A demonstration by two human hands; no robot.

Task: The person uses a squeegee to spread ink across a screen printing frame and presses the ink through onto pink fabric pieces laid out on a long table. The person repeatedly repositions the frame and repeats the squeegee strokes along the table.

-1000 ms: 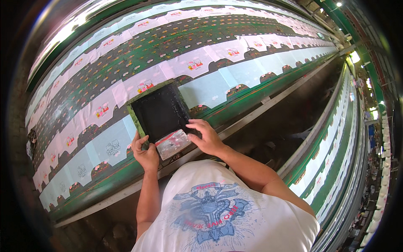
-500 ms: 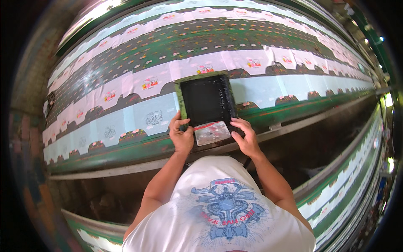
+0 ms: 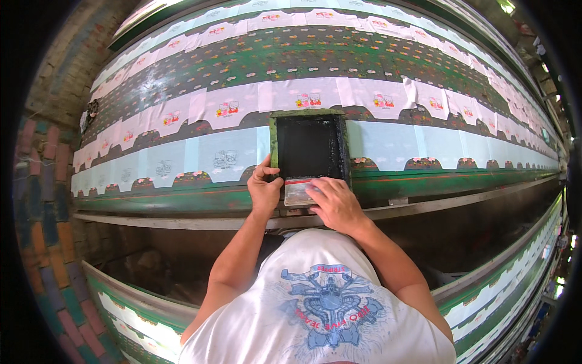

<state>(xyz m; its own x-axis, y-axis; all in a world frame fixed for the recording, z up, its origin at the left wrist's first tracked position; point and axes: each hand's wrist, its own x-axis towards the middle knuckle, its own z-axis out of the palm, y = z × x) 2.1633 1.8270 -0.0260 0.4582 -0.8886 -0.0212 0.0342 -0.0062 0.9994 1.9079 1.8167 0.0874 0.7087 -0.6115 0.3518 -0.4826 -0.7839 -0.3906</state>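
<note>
A screen printing frame (image 3: 274,141) with a green-stained rim and black ink on its mesh lies over the row of pale blue cloth pieces (image 3: 388,141). At its near end rests a squeegee (image 3: 297,194) with a greyish, worn body and a red strip along its upper edge. My left hand (image 3: 264,189) is closed on the frame's near left corner, thumb beside the squeegee. My right hand (image 3: 336,205) lies over the squeegee's right part, fingers curled onto it; the fingertips' grip is partly hidden. Black line prints (image 3: 225,159) show on the blue pieces to the left.
Pink cloth pieces (image 3: 297,94) with coloured character prints line the long green table (image 3: 200,205) beyond the blue row. A wooden rail (image 3: 182,223) runs along its near edge. Behind me stands another table with cloth (image 3: 479,318). A brick wall (image 3: 57,242) rises at left.
My right hand has moved left from the frame's near right corner onto the squeegee. My left hand keeps its hold on the left corner. The whole view has shifted slightly.
</note>
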